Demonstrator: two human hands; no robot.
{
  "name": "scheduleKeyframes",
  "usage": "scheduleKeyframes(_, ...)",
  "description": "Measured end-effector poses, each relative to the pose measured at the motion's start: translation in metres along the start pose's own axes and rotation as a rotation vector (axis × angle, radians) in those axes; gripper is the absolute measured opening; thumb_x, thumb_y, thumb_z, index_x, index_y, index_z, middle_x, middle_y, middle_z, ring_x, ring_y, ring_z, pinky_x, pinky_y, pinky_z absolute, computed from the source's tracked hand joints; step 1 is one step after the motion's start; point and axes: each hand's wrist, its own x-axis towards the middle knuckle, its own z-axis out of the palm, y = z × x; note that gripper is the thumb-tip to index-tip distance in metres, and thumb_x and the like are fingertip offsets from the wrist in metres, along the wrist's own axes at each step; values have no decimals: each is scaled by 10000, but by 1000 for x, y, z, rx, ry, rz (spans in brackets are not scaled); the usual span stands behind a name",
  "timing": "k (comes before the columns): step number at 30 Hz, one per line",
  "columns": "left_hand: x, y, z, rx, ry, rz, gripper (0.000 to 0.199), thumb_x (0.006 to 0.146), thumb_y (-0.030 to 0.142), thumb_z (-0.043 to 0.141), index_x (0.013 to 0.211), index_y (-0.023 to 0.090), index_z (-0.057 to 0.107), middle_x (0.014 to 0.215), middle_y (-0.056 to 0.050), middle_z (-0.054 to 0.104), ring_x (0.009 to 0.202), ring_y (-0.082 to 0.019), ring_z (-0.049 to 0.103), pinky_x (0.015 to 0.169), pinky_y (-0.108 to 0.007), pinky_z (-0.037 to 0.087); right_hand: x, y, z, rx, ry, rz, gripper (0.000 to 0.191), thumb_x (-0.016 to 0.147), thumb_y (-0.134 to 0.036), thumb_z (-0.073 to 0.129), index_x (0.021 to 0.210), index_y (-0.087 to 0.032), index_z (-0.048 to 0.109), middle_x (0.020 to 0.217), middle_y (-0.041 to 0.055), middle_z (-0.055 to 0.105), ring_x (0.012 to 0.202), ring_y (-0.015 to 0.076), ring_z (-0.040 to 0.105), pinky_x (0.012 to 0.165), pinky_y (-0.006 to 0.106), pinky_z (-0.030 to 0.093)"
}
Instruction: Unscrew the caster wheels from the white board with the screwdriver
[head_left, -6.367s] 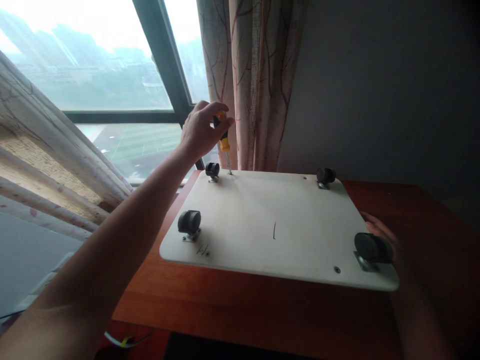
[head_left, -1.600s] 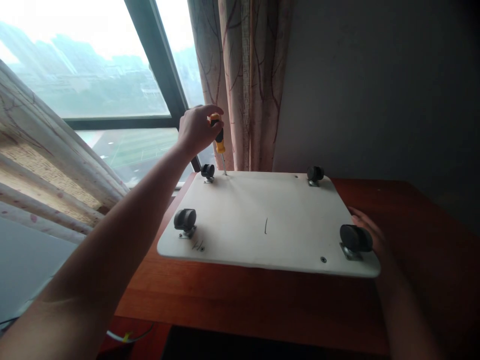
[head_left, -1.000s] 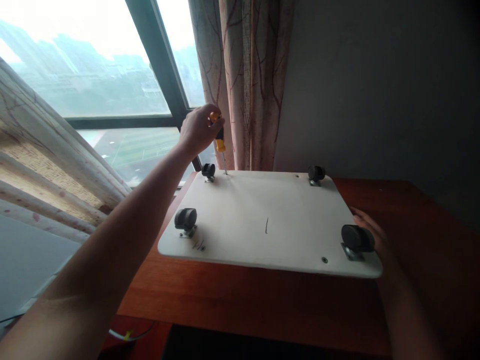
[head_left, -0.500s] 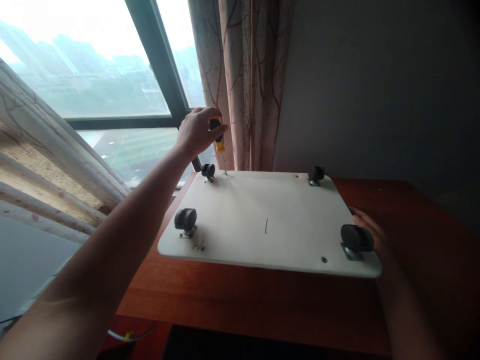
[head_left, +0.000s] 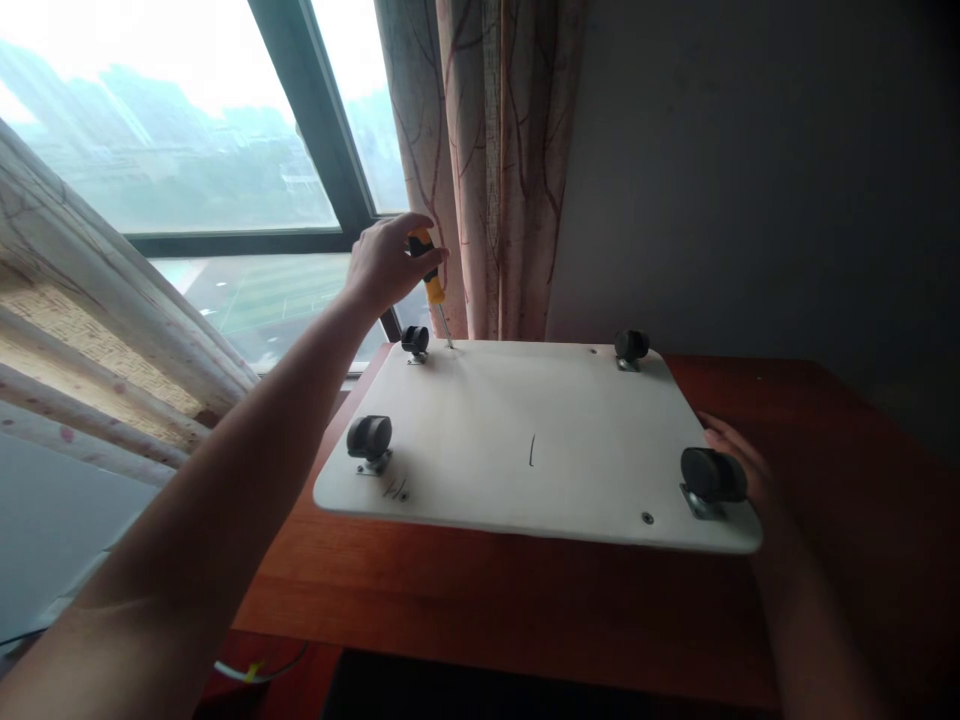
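My left hand [head_left: 388, 262] is closed round a yellow-and-black screwdriver [head_left: 433, 290], its thumb along the handle. The screwdriver leans a little, with its tip in a screw hole near the far left corner of a white board [head_left: 487, 440]. Casters stand up from the board's corners: far left [head_left: 415, 341], near left [head_left: 369, 438], far right [head_left: 631, 345] and near right [head_left: 712, 475]. My right hand [head_left: 739, 455] grips the board's right edge, partly hidden behind the near right caster.
Under the board is a reddish-brown wooden table [head_left: 480, 590]. A window [head_left: 225, 170] and patterned curtains [head_left: 495, 170] are at the left and back, with a grey wall [head_left: 750, 180] behind. A pale cable [head_left: 240, 675] lies at lower left.
My left hand and the screwdriver handle have tilted slightly to the left, while the tip stays at the same hole. My right hand stays at the board's edge.
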Motion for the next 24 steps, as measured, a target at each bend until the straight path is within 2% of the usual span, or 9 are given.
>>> scheduleKeyframes(5,2,4,-2,11,-1,-45,411,721,383,792,1118,300,724,993,-35,741,949,-286,699,908,-464,522,-2,-1,1,38,-7,-21,524,787,-516,703,1246,-262,692,1076,13,747,994,222,672,755,254,493)
scheduleKeyframes(7,4,1,-1,-83,-40,-45,453,724,380,791,1158,279,710,1041,-30,740,948,-257,694,880,-431,544,-3,-1,1,37,-4,-23,519,796,-511,697,1250,-261,691,1087,16,744,1017,227,671,770,258,496)
scheduleKeyframes(10,7,-3,-2,-286,-130,3,458,751,345,770,1181,209,691,1113,-23,739,973,-197,659,926,-399,550,-3,-1,0,21,-5,-15,522,804,-521,689,1261,-270,688,1146,19,732,1067,240,664,803,269,502)
scheduleKeyframes(13,7,-7,-7,-482,-240,49,434,767,304,761,1171,166,679,1100,-21,746,994,-179,643,992,-417,537,-1,-1,-1,-8,2,-3,527,804,-532,684,1267,-280,687,1176,14,724,1076,236,658,805,266,498)
scheduleKeyframes(16,6,-8,-12,-595,-317,70,397,782,283,765,1153,170,678,1045,-14,755,992,-183,662,1010,-450,540,0,0,-1,-14,7,15,535,803,-535,680,1274,-282,681,1132,10,733,1051,226,660,789,260,489)
scheduleKeyframes(20,3,-5,-10,-631,-308,76,355,779,273,770,1116,204,685,1015,7,759,974,-176,676,1017,-476,543,-2,-2,0,0,4,-3,529,790,-535,687,1250,-272,694,1102,12,741,1051,236,660,805,268,493)
scheduleKeyframes(24,-1,0,0,-603,-215,38,384,731,278,777,1095,209,677,1013,-26,756,969,-196,689,951,-450,576,-4,-3,1,13,4,5,522,773,-537,709,1226,-276,704,1100,15,744,1030,238,668,787,268,500)
